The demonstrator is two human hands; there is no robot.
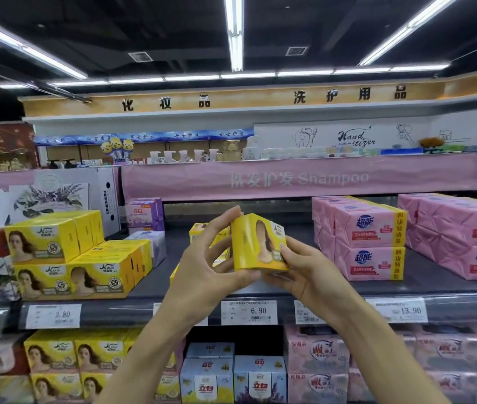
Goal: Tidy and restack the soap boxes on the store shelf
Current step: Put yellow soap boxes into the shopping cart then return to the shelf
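Both hands hold one yellow soap box (256, 243) up in front of the shelf, tilted on end. My left hand (211, 258) grips its left side and bottom, fingers curled round the top edge. My right hand (298, 272) pinches its lower right corner. Behind the held box more yellow soap boxes (202, 233) lie loosely on the grey shelf (304, 284). A neat stack of yellow soap boxes (71, 255) stands at the shelf's left.
Purple soap packs (145, 214) sit behind the yellow stack. Pink soap packs (368, 237) are piled at the right. Price tags (248, 312) line the shelf edge. The shelf below holds yellow boxes (71, 357), blue-white boxes (231, 377) and pink packs (318, 363).
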